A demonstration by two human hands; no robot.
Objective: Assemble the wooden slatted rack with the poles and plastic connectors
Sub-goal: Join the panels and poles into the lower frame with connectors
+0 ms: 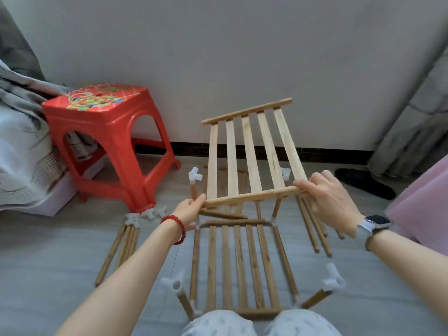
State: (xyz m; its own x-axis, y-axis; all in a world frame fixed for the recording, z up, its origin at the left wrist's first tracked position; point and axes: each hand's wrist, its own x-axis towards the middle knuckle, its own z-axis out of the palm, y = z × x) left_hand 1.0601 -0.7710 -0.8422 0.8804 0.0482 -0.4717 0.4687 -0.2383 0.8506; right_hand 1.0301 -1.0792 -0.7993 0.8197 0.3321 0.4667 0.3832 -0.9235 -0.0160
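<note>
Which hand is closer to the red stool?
Left. The left hand grips the slatted panel's near rail just right of the red stool; the right hand holds the rail's far end, across the panel.

Red plastic stool (pixel 106 132) with printed floral top stands on grey floor (pixel 48 251), against white wall (pixel 218 44). Grey patterned fabric (pixel 17 146) bunched at left, beside stool. Dark slipper (pixel 363 181) near curtain (pixel 417 132) at right; pink surface (pixel 424 202) at right edge.

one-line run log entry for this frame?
left hand: holds slatted panel rail | right hand: holds same rail | base frame: on floor
</note>
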